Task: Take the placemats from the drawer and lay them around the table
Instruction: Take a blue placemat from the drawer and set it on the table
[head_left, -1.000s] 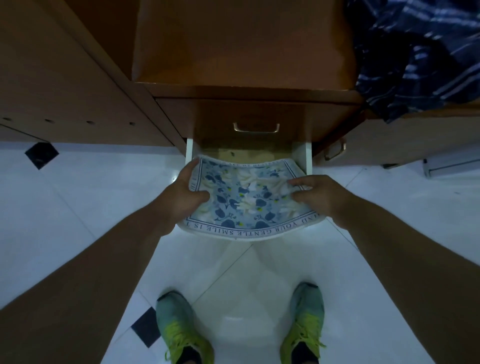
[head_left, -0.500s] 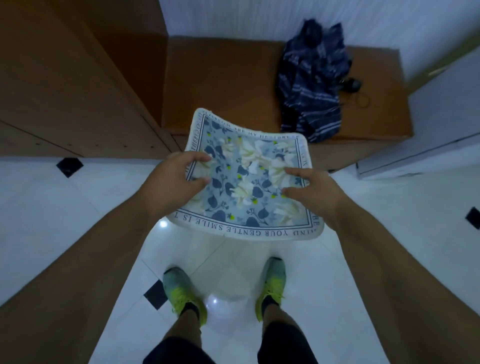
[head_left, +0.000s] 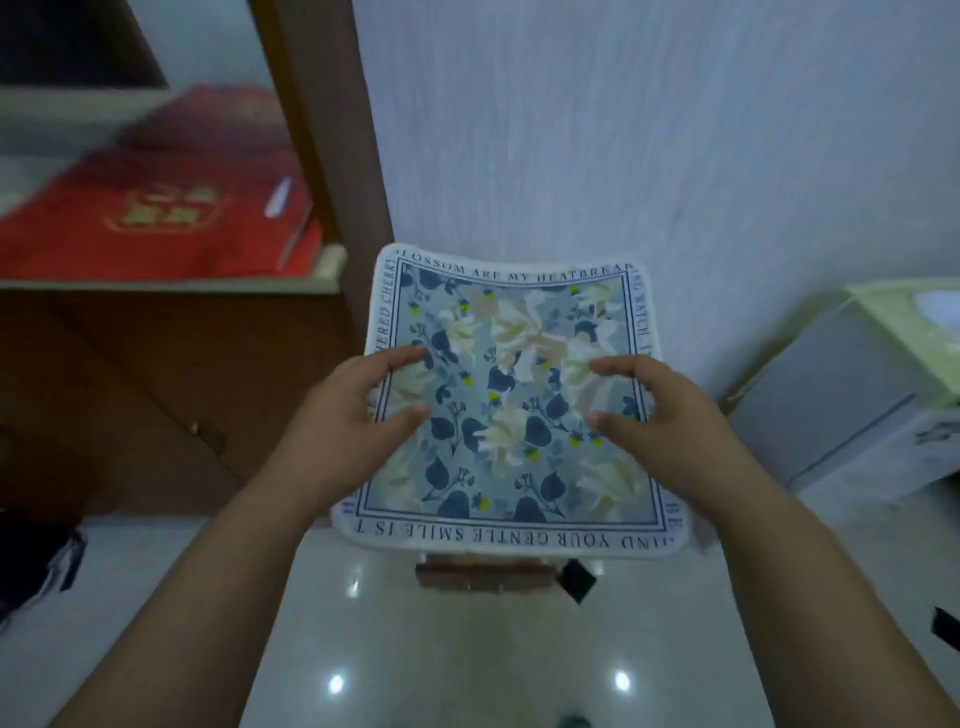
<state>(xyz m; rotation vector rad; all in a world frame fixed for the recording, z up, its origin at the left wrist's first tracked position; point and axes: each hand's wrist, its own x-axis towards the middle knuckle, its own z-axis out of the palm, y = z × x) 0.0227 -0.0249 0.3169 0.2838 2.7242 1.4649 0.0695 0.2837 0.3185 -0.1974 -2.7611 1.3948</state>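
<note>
Floral placemat (head_left: 511, 405): held flat in mid-air above the tiled floor (head_left: 467, 649). Left hand (head_left: 347, 415) and right hand (head_left: 670, 415) grip opposite side edges, thumbs on top, arms outstretched.

Placemat (head_left: 511, 410) between hands, shelf (head_left: 171, 283) left.

Dim, bluish cast; motion blur at edges (left worst); ceiling-light glare spots on floor (head_left: 467, 649).
</note>
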